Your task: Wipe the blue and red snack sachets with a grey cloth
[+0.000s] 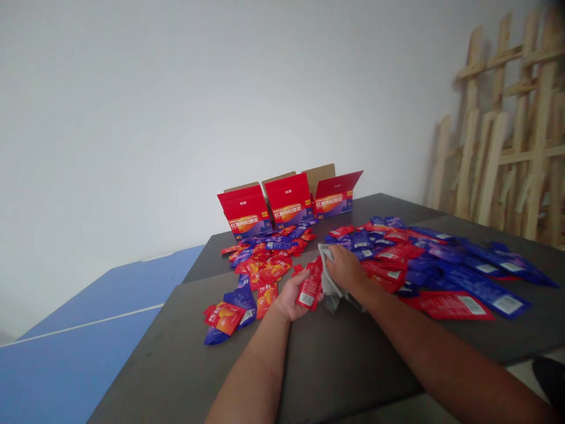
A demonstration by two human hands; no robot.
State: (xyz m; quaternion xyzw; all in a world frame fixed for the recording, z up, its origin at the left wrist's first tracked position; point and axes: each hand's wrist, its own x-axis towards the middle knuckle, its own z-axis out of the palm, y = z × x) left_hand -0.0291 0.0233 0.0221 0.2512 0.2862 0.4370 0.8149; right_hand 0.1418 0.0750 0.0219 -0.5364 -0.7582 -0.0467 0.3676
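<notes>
My left hand point(289, 297) is closed around a red pouch point(311, 284), its barcode side facing me. Bunched in my right hand point(346, 270) is a grey cloth point(329, 282), pressed against or right beside the pouch's edge. On the left lies a heap of red and blue pouches point(267, 268), with a red pouch point(225, 318) resting over blue ones at its near end. A larger pile of blue and red pouches point(424, 259) spreads to the right of my right hand.
Three open cartons stand at the table's back: a left carton point(247, 221), a middle carton point(289, 206) and a right carton point(333, 203). The dark table point(176, 353) adjoins a blue table-tennis surface point(101, 318). Wooden slats point(507, 135) lean on the wall at right.
</notes>
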